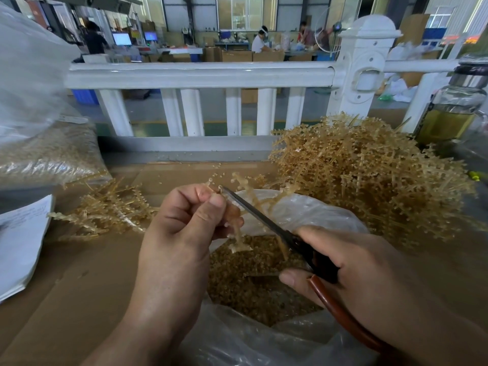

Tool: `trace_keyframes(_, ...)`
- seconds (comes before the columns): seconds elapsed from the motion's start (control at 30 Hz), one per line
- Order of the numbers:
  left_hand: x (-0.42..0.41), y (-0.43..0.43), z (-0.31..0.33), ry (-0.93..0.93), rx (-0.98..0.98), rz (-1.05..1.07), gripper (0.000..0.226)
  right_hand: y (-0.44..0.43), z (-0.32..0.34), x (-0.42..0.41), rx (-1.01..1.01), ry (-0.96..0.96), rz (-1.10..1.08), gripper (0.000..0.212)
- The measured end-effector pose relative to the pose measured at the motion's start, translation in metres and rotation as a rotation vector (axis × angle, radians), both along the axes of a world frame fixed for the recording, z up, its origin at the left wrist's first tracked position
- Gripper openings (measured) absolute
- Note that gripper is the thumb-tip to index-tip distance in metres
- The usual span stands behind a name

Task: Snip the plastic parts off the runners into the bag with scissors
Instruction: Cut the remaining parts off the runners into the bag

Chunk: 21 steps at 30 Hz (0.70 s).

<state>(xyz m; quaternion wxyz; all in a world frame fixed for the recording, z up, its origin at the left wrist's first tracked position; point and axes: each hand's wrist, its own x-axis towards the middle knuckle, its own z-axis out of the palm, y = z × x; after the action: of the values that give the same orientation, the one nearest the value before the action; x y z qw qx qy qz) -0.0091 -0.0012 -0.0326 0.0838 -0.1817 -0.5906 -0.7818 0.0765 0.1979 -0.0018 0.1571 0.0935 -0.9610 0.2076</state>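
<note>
Fingers of my left hand (179, 228) pinch the runner (237, 212) upright — my right hand (364, 262) grips the scissors (264, 218), pointing up-left, handles half hidden.

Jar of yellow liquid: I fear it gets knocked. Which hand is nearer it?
Right. The right hand, gripping the scissors, is in front of the jar and to its left; the left hand, pinching a runner, lies farther left.
</note>
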Motion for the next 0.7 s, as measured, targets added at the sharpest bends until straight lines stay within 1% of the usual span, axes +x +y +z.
trace_keyframes(0.13,0.0021,0.0012,0.0009,-0.005,0.009,0.003,0.011,0.0001,0.0005,0.0006,-0.015,0.021,0.002,0.043)
trace_keyframes(0.23,0.0024,0.0011,0.0004,-0.011,0.0,0.011,0.013,0.0012,-0.0004,0.0,0.006,0.011,-0.018,0.052)
trace_keyframes(0.33,0.0024,0.0015,0.001,-0.021,-0.001,0.008,0.013,0.0016,-0.001,0.0005,0.012,0.023,-0.016,0.055)
trace_keyframes(0.7,0.0023,0.0028,0.001,-0.011,0.005,-0.03,0.01,0.0003,0.0001,0.0,0.017,0.038,-0.006,0.054)
